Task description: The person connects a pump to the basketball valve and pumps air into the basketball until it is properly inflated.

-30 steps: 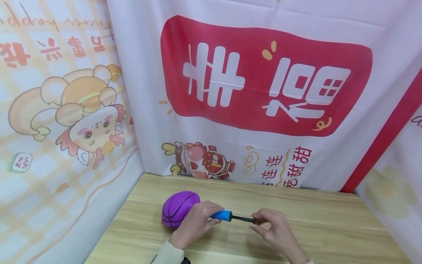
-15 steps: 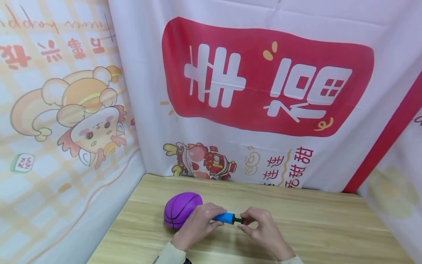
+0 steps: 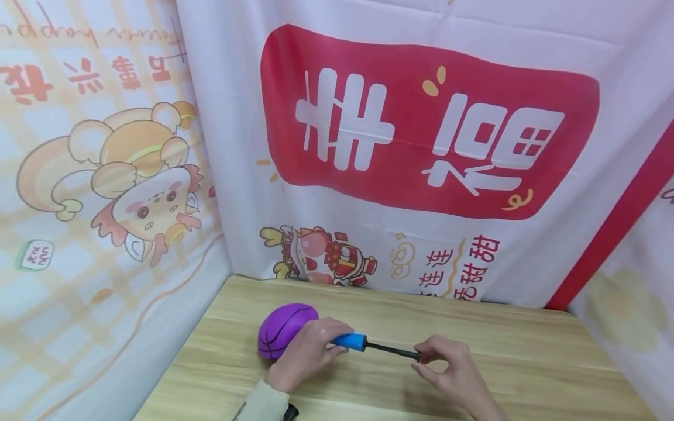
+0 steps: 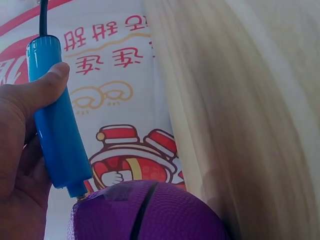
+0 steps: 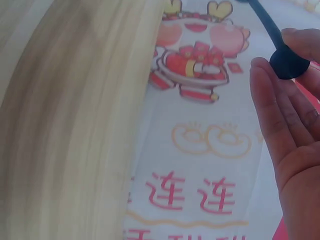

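A purple ball (image 3: 286, 328) with black lines, partly collapsed in shape, lies on the table at the left. My left hand (image 3: 310, 351) grips the blue barrel of a hand pump (image 3: 351, 341) beside it. In the left wrist view the blue barrel (image 4: 60, 130) meets the purple ball (image 4: 150, 212) at a small metal tip. My right hand (image 3: 453, 365) pinches the black end of the pump's rod, which is drawn far out of the barrel. The right wrist view shows the round black knob (image 5: 289, 62) between thumb and fingers of my right hand (image 5: 295, 130).
The wooden table (image 3: 526, 356) extends to the right of my hands. A white cloth with a red printed panel (image 3: 411, 128) hangs behind it. A checked cloth (image 3: 105, 193) with a cartoon print hangs along the left side.
The rod went into the barrel half a second ago, and my right hand has since pulled it back out to the right. My left hand and the ball shifted only slightly.
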Demonstrator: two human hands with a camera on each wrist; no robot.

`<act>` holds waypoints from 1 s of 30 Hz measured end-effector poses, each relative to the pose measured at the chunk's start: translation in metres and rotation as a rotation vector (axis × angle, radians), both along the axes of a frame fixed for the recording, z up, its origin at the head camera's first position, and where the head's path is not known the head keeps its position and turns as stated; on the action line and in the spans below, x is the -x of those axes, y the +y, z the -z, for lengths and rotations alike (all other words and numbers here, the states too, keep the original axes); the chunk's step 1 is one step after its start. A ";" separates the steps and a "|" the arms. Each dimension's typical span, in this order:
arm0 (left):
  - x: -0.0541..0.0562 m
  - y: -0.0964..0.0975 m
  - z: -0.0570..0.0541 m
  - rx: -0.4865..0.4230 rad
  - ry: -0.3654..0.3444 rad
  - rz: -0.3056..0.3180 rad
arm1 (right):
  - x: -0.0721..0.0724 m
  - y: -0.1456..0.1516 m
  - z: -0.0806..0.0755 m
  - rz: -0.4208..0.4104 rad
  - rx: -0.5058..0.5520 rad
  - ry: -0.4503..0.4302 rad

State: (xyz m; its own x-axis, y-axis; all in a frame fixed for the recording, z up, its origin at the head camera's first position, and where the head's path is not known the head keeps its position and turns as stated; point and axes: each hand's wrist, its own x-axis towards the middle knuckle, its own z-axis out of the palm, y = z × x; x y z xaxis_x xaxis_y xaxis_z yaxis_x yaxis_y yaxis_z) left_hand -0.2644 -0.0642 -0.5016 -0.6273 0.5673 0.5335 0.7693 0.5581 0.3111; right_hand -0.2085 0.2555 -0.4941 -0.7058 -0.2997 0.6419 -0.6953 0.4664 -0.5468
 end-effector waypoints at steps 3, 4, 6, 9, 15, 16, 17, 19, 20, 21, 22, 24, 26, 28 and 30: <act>0.002 -0.002 0.000 0.000 -0.004 -0.002 | -0.001 0.008 0.000 -0.004 0.007 0.025; 0.002 -0.002 0.001 -0.001 -0.005 -0.001 | -0.002 0.010 0.000 -0.005 0.007 0.034; 0.002 0.000 0.001 -0.002 -0.011 0.005 | -0.002 0.011 -0.001 -0.013 0.011 0.046; 0.000 0.003 0.002 -0.005 -0.017 0.011 | -0.001 0.008 -0.003 -0.019 0.008 0.054; -0.001 0.010 0.003 -0.013 -0.019 0.028 | 0.003 -0.009 -0.006 -0.007 -0.011 0.001; -0.002 0.010 0.004 -0.015 -0.020 0.029 | 0.005 -0.013 -0.006 -0.008 -0.016 -0.003; -0.002 0.011 0.004 -0.017 -0.016 0.031 | 0.006 -0.017 -0.006 -0.017 -0.018 -0.003; -0.003 0.013 0.005 -0.014 -0.007 0.037 | 0.008 -0.024 -0.004 -0.035 -0.022 -0.008; -0.004 0.014 0.005 -0.012 -0.003 0.041 | 0.009 -0.028 -0.003 -0.042 -0.027 -0.010; -0.004 0.015 0.006 -0.007 0.003 0.044 | 0.010 -0.032 -0.001 -0.047 -0.032 -0.016; -0.004 0.016 0.007 -0.003 0.011 0.049 | 0.011 -0.035 0.001 -0.053 -0.039 -0.017; -0.005 0.018 0.009 0.002 0.024 0.056 | 0.013 -0.041 0.004 -0.060 -0.045 -0.028; -0.005 0.018 0.011 0.004 0.033 0.059 | 0.014 -0.046 0.006 -0.057 -0.047 -0.041; -0.006 0.018 0.012 0.001 0.032 0.059 | 0.014 -0.048 0.006 -0.047 -0.044 -0.067; -0.006 0.017 0.012 -0.003 0.020 0.061 | 0.013 -0.050 0.006 -0.027 -0.041 -0.097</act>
